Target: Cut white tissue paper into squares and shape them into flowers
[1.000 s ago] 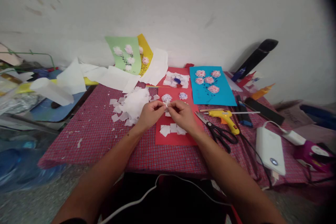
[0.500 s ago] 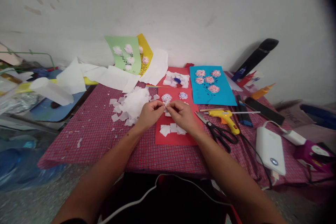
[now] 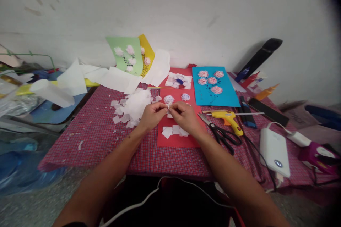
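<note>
Over the middle of a red sheet (image 3: 165, 141), my left hand (image 3: 153, 114) and my right hand (image 3: 183, 114) meet fingertip to fingertip, pinching a small piece of white paper (image 3: 168, 105) between them. Just beyond the fingers lie two crumpled paper flowers with blue specks, a left one (image 3: 168, 99) and a right one (image 3: 185, 97). Several white paper squares (image 3: 175, 129) rest on the red sheet nearer to me. At its far end sits a stained white paper pad (image 3: 172, 80) with blue and red marks. A pile of white squares (image 3: 137, 104) is left of my left hand.
To the right are a blue flower card (image 3: 231, 95), black-handled scissors (image 3: 221, 134), a yellow glue gun (image 3: 226, 115) and a white power bank (image 3: 274, 152) with cables. Green (image 3: 135, 55) and yellow (image 3: 150, 51) flower cards lean at the back wall, behind white paper strips (image 3: 114, 79).
</note>
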`<action>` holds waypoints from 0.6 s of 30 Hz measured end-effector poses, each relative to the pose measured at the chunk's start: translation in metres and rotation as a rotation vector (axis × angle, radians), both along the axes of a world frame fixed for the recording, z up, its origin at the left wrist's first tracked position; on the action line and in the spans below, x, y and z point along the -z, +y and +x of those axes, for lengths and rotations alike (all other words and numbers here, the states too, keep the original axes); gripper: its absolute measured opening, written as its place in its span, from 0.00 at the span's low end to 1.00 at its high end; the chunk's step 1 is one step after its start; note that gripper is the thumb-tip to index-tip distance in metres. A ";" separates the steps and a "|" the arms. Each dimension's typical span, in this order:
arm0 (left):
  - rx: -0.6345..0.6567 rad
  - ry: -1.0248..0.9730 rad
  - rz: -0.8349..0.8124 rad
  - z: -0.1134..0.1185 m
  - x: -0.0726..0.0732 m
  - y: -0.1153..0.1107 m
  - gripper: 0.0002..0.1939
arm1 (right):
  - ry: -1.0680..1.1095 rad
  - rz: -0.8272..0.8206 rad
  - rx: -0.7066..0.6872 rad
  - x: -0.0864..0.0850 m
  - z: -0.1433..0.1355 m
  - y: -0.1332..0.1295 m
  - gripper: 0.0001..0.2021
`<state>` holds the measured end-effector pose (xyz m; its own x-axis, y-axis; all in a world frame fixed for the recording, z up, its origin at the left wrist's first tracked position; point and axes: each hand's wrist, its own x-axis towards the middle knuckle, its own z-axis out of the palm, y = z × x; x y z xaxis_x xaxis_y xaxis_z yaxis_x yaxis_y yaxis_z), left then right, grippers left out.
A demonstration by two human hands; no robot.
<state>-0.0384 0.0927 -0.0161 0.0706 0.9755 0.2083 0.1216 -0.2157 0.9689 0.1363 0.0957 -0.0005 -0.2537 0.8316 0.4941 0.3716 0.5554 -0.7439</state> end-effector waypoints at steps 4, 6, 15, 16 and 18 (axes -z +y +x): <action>-0.002 0.005 0.002 -0.001 0.000 0.000 0.06 | 0.001 0.017 -0.003 0.000 0.000 0.000 0.07; -0.007 0.008 0.013 0.000 -0.002 -0.001 0.07 | -0.001 0.025 -0.003 0.000 0.000 -0.001 0.07; -0.050 0.031 0.001 0.001 -0.003 -0.001 0.07 | -0.006 -0.013 -0.002 -0.001 0.000 -0.001 0.07; -0.053 0.034 0.004 0.002 -0.004 -0.001 0.08 | -0.001 -0.023 -0.001 -0.001 0.000 -0.001 0.07; -0.059 0.037 0.007 0.002 -0.004 -0.001 0.08 | 0.006 -0.047 0.001 0.000 0.000 0.000 0.07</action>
<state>-0.0366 0.0915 -0.0120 0.0209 0.9767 0.2136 0.1701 -0.2140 0.9619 0.1366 0.0956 -0.0003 -0.2497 0.8542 0.4561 0.3680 0.5194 -0.7713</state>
